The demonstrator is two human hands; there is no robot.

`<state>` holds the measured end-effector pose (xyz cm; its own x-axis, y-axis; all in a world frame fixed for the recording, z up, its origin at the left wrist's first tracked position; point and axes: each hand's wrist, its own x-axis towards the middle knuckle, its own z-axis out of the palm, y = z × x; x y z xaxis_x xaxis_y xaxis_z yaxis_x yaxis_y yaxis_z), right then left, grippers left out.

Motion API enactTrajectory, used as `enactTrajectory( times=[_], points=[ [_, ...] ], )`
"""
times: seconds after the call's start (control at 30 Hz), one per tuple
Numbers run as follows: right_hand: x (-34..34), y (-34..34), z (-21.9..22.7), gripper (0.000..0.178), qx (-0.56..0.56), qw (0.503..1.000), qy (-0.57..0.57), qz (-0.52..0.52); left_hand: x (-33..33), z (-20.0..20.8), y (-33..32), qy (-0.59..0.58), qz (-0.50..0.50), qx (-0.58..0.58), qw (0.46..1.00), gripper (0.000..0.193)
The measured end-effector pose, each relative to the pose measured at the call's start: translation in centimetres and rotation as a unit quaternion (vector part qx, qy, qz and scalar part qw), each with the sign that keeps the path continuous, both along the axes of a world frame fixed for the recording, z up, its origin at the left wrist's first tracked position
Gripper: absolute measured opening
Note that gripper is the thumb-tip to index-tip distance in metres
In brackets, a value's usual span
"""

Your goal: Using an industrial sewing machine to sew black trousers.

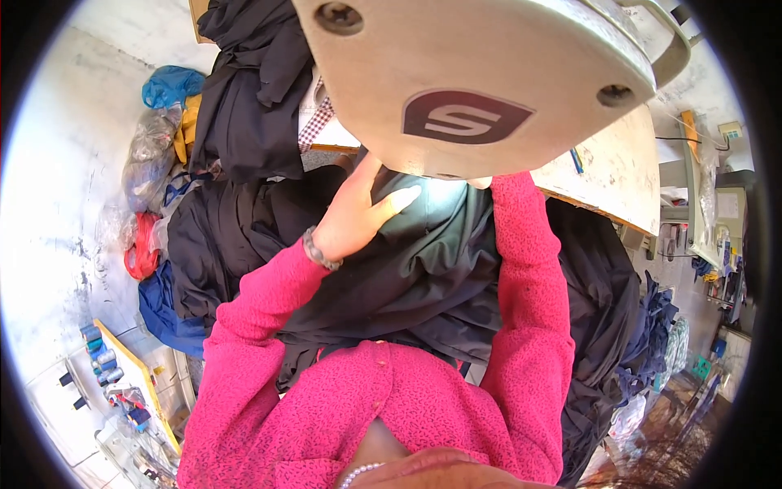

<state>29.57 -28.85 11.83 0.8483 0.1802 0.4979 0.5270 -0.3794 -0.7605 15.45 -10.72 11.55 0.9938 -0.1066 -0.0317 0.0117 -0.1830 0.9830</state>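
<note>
Lying partly under the pale machine head [472, 57]: dark cloth [407, 273], draped near, apparently mid-work; finished and remaining portions cannot be told apart. Left hand [352, 213], spread wide over the cloth; right hand [481, 182], mostly hidden, grip not determinable. Surroundings: worn pale tabletop [617, 167], far right; white wall [61, 163] and plastic bags [151, 167], left; thread spools [103, 357], near left.

Both arms [531, 277] reach forward, left hand [352, 213] spread at the thumb, right hand [481, 182] mostly hidden
</note>
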Motion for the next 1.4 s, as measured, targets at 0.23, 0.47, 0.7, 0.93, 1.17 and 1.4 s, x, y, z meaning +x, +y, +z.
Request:
enactTrajectory(
  times=[0.23,0.47,0.7,0.93,1.17,1.4],
  points=[
    [1.4,-0.8,-2.1,0.019,-0.103,0.991,0.084,0.013,-1.4,0.8,-1.2,-0.063,0.139,0.170,0.974,0.029],
    [-0.1,-3.4,-1.0,0.024,0.124,0.960,0.200,0.152,-2.0,2.4,-0.7,0.005,0.034,0.066,0.997,0.025],
    [-7.3,-10.5,-1.1,0.049,0.186,0.776,0.550,0.247,-4.7,3.5,3.2,0.106,-0.280,-0.035,0.954,0.016],
    [-8.3,-11.1,-1.8,0.041,0.158,0.775,0.573,0.214,4.0,-3.6,2.2,-0.037,0.058,-0.098,0.993,0.027],
    [-8.0,-10.9,-2.5,0.046,0.239,0.769,0.549,0.224,2.2,-8.0,6.8,0.053,-0.073,0.071,0.993,0.032],
    [-7.6,-8.1,-3.8,0.028,0.081,0.767,0.555,0.313,-0.6,10.3,10.7,0.038,-0.168,0.141,0.975,0.027]
  ],
)
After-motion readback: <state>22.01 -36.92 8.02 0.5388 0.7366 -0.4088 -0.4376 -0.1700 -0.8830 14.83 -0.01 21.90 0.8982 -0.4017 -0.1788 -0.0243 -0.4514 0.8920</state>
